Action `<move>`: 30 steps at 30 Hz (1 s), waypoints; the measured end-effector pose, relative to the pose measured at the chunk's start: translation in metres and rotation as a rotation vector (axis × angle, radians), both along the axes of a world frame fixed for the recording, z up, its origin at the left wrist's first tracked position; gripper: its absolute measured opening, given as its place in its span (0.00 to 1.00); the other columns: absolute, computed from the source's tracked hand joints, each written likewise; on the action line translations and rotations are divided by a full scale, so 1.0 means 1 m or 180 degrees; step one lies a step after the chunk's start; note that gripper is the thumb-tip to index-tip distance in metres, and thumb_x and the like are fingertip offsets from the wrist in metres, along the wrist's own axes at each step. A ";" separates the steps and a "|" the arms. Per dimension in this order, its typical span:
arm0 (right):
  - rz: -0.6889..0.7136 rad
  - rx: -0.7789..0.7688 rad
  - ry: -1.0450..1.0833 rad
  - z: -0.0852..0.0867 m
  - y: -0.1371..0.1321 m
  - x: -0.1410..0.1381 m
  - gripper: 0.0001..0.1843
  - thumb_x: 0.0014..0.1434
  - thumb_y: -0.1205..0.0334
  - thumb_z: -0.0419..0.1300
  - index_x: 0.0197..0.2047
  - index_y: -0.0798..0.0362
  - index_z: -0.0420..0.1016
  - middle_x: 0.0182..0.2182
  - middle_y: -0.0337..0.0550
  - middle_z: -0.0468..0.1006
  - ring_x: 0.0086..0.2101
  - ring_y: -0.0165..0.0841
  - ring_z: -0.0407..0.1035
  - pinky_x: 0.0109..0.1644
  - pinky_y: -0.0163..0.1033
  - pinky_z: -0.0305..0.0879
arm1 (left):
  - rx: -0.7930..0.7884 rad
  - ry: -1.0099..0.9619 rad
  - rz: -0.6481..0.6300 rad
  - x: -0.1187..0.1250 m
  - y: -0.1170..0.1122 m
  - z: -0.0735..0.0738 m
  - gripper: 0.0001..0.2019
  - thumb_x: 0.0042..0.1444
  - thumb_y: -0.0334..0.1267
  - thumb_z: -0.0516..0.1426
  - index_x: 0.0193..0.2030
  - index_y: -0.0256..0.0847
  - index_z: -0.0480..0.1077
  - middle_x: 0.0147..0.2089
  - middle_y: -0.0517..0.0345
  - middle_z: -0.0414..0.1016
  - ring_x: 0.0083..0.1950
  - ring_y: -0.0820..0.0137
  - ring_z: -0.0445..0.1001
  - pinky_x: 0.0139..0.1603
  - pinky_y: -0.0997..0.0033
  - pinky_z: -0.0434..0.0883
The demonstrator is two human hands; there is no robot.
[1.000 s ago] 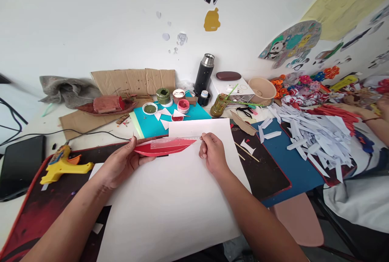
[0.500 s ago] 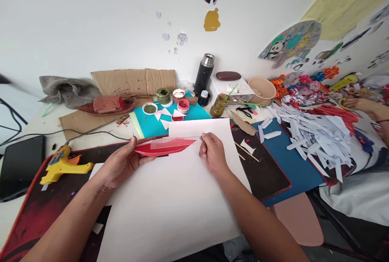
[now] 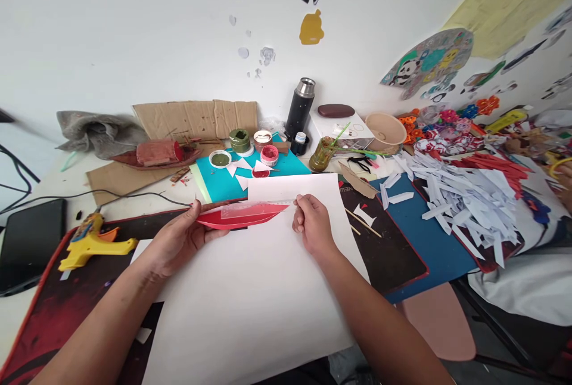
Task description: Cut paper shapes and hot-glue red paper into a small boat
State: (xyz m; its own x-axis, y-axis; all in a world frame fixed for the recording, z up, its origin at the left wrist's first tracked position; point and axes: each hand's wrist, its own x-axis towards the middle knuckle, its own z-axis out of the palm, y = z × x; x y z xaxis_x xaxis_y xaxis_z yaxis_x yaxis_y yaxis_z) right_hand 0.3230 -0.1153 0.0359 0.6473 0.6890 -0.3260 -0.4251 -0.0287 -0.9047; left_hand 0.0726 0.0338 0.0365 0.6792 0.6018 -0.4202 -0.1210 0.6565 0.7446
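My left hand [image 3: 185, 231] is closed around the left end of a red boat-shaped piece [image 3: 250, 216], which looks like paper or thin card, thumb on top and fingers beneath. Along its upper edge lies a clear strip [image 3: 281, 201], its exact kind too faint to tell. At the strip's right end my right hand [image 3: 310, 221] pinches with thumb and forefinger, the other fingers curled in. Both hands are above a large white sheet of paper [image 3: 254, 295].
A yellow glue gun [image 3: 96, 243] lies at left, its cord trailing behind. Open paint pots [image 3: 240, 142] stand on a turquoise sheet [image 3: 210, 179], near a black flask [image 3: 300, 108]. Folded white paper strips [image 3: 469, 200] are heaped at right, where a co-worker's hand [image 3: 565, 167] shows.
My hands and the red piece have hardly moved. At the far right, the co-worker's arm has drawn back toward the frame edge with a yellow ring-shaped item.
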 end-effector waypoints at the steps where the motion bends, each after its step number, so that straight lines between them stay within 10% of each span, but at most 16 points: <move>1: 0.0000 -0.0002 0.0005 0.000 0.000 0.000 0.21 0.54 0.47 0.75 0.27 0.48 0.70 0.13 0.26 0.62 0.13 0.23 0.52 0.19 0.33 0.49 | 0.0006 0.0012 -0.0008 0.000 0.000 0.000 0.28 0.69 0.52 0.67 0.66 0.32 0.81 0.66 0.32 0.83 0.68 0.42 0.82 0.60 0.57 0.87; 30: 0.0030 0.0017 0.0000 -0.001 0.000 0.000 0.21 0.55 0.47 0.75 0.28 0.48 0.70 0.13 0.26 0.62 0.13 0.23 0.52 0.19 0.33 0.49 | 0.0008 -0.0053 0.0009 0.000 -0.001 0.000 0.27 0.66 0.54 0.69 0.60 0.33 0.85 0.65 0.33 0.84 0.66 0.42 0.84 0.59 0.58 0.87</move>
